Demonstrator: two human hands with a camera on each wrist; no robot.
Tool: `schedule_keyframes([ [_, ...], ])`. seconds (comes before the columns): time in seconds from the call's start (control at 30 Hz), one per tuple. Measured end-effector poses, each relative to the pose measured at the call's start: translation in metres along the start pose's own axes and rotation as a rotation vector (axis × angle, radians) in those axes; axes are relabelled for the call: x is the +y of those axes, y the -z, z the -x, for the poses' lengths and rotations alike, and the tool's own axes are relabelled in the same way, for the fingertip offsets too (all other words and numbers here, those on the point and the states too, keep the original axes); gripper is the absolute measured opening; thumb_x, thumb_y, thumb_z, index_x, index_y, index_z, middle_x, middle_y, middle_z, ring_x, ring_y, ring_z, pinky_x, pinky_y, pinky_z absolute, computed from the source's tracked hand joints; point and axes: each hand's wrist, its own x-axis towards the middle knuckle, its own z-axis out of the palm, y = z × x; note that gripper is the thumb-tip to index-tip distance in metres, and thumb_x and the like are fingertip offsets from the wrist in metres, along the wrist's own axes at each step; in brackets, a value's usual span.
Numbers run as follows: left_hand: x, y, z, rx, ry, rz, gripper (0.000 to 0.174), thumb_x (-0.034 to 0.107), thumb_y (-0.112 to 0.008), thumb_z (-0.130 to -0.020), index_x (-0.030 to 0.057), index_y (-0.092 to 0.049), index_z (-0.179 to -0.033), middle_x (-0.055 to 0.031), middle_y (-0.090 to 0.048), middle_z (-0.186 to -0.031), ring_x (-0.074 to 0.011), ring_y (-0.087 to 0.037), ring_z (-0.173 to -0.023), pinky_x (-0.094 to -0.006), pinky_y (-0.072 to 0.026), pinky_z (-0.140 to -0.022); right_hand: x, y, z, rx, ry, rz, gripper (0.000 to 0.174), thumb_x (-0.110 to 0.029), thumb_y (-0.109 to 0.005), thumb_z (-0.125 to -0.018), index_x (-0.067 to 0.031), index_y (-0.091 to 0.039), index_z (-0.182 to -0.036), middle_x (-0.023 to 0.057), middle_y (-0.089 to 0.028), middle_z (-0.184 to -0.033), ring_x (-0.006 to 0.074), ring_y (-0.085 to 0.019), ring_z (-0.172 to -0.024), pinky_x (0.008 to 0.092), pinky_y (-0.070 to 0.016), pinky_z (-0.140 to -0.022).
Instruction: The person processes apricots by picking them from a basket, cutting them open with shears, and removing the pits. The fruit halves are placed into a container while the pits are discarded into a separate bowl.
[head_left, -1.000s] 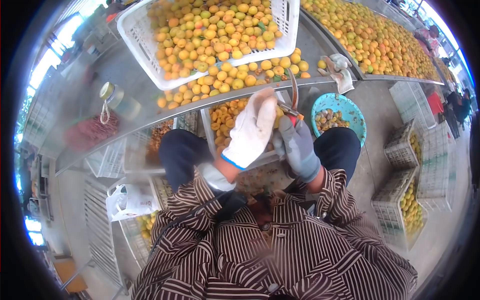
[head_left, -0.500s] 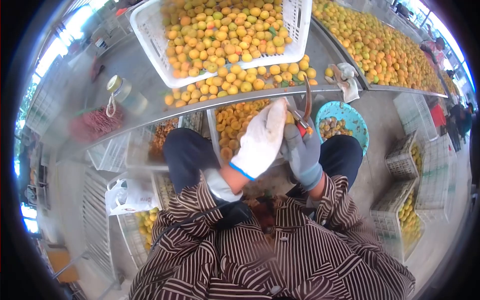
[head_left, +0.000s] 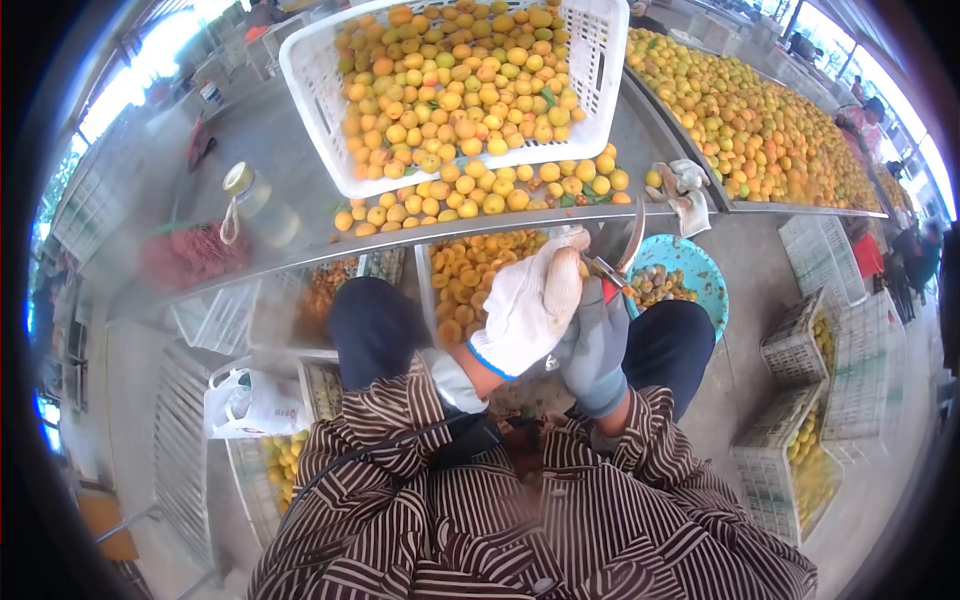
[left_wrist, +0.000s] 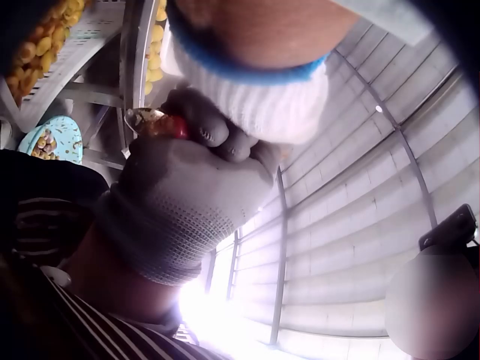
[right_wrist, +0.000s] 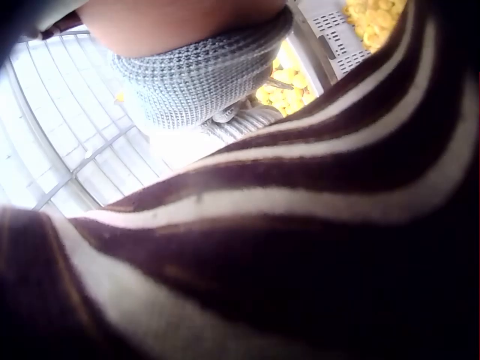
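My left hand (head_left: 530,305), in a white glove with a blue-edged cuff, holds an apricot (head_left: 584,269), mostly hidden behind the fingers. Close beside it my right hand (head_left: 597,345), in a grey glove, grips a red-handled cutting tool (head_left: 608,288) with a long curved arm pointing up and away. In the left wrist view the grey fingers curl round the red handle (left_wrist: 174,126). The tool's tip meets the left fingers. Beneath the hands sits a crate (head_left: 424,285) of halved apricots (head_left: 470,275). Striped sleeve covers most of the right wrist view.
A white basket (head_left: 315,110) of apricots stands on the metal table (head_left: 400,238), with loose apricots in front. A turquoise basin (head_left: 712,290) with fruit scraps is beyond the right knee. A bottle (head_left: 265,210) and used gloves (head_left: 690,200) lie on the table; stacked crates (head_left: 865,365) stand right.
The head view has tilted, so table and basket sit lower in it. Both hands stay together at the tool and have moved slightly down and right in the picture.
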Motion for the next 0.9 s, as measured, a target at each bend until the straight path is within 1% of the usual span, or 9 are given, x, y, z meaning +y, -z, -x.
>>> schedule_keyframes([
  [0.03,-0.003,0.0,0.001,-0.003,-0.013,-0.025,0.047,0.038,-0.034,-0.103,0.0015,-0.06,-0.118,-0.0223,-0.064,-0.114,-0.0402,-0.061,-0.109,-0.0392,-0.0482,-0.093,-0.001,-0.001,0.001,0.031,-0.085,-0.064,0.035,-0.035,-0.041,-0.105,-0.0042,-0.057,-0.108,-0.0053,-0.05,-0.067,0.0016,-0.042,-0.052,0.0182,-0.0324,-0.046],
  [0.13,-0.007,0.001,0.002,0.012,0.024,0.003,0.044,0.035,-0.036,-0.103,0.0021,-0.061,-0.117,-0.0219,-0.066,-0.111,-0.0389,-0.063,-0.107,-0.0403,-0.049,-0.091,0.01,0.002,-0.005,0.003,-0.086,-0.108,0.034,-0.037,-0.042,-0.105,-0.0066,-0.057,-0.105,-0.007,-0.047,-0.064,0.0021,-0.039,-0.048,0.019,-0.0303,-0.043],
  [0.27,-0.01,0.003,0.002,-0.009,0.051,-0.071,0.041,0.033,-0.038,-0.103,0.0024,-0.061,-0.117,-0.0208,-0.066,-0.109,-0.038,-0.064,-0.104,-0.0401,-0.0496,-0.09,0.021,0.006,-0.013,-0.056,-0.053,-0.064,0.032,-0.038,-0.043,-0.104,-0.0083,-0.056,-0.102,-0.0077,-0.046,-0.065,0.0016,-0.04,-0.05,0.0181,-0.0295,-0.044],
  [0.33,-0.017,0.001,0.003,0.031,0.005,-0.105,0.04,0.033,-0.041,-0.103,0.0023,-0.061,-0.117,-0.0198,-0.067,-0.108,-0.0374,-0.065,-0.103,-0.0396,-0.0506,-0.088,0.017,-0.001,-0.012,-0.03,-0.118,-0.123,0.031,-0.038,-0.044,-0.104,-0.0098,-0.055,-0.098,-0.0079,-0.046,-0.067,0.0013,-0.04,-0.053,0.0178,-0.0292,-0.045],
  [0.5,-0.036,0.001,0.004,0.026,-0.031,-0.149,0.037,0.03,-0.044,-0.101,0.002,-0.061,-0.118,-0.0186,-0.068,-0.109,-0.0359,-0.066,-0.102,-0.0392,-0.0518,-0.087,0.027,0.001,-0.014,-0.018,-0.229,-0.268,0.03,-0.037,-0.044,-0.104,-0.011,-0.055,-0.096,-0.0084,-0.042,-0.065,0.0018,-0.037,-0.052,0.0182,-0.0295,-0.046],
  [0.57,-0.04,0.003,0.002,-0.011,-0.058,-0.209,0.038,0.031,-0.043,-0.102,0.0024,-0.061,-0.119,-0.0178,-0.068,-0.11,-0.0351,-0.066,-0.101,-0.0392,-0.052,-0.086,0.026,0.001,-0.017,-0.106,-0.274,-0.384,0.028,-0.036,-0.043,-0.105,-0.0119,-0.053,-0.093,-0.0082,-0.04,-0.063,0.0021,-0.035,-0.049,0.0188,-0.0282,-0.045],
  [0.73,-0.049,0.007,0.0,-0.091,-0.088,-0.231,0.042,0.034,-0.04,-0.102,0.0028,-0.057,-0.125,-0.0177,-0.066,-0.115,-0.0359,-0.064,-0.105,-0.0394,-0.0507,-0.089,0.022,-0.004,-0.018,-0.022,-0.329,-0.381,0.029,-0.035,-0.042,-0.105,-0.0126,-0.05,-0.088,-0.0078,-0.036,-0.06,0.0029,-0.032,-0.048,0.0201,-0.027,-0.044],
  [0.83,-0.045,0.014,0.002,-0.134,-0.079,-0.098,0.045,0.035,-0.038,-0.103,0.0023,-0.054,-0.129,-0.0188,-0.063,-0.122,-0.0372,-0.061,-0.112,-0.0389,-0.0476,-0.094,0.028,0.01,-0.018,-0.173,-0.215,-0.297,0.029,-0.035,-0.043,-0.105,-0.011,-0.052,-0.09,-0.0067,-0.041,-0.06,0.0037,-0.038,-0.049,0.0192,-0.03,-0.043],
  [0.9,-0.037,0.016,0.001,-0.166,-0.02,-0.08,0.05,0.041,-0.036,-0.103,0.002,-0.053,-0.13,-0.0189,-0.06,-0.127,-0.0358,-0.059,-0.116,-0.0377,-0.0447,-0.098,0.016,0.017,-0.021,-0.198,-0.177,0.12,0.031,-0.04,-0.052,-0.101,-0.0091,-0.056,-0.101,-0.0041,-0.048,-0.06,0.0052,-0.043,-0.048,0.0209,-0.0346,-0.044],
])
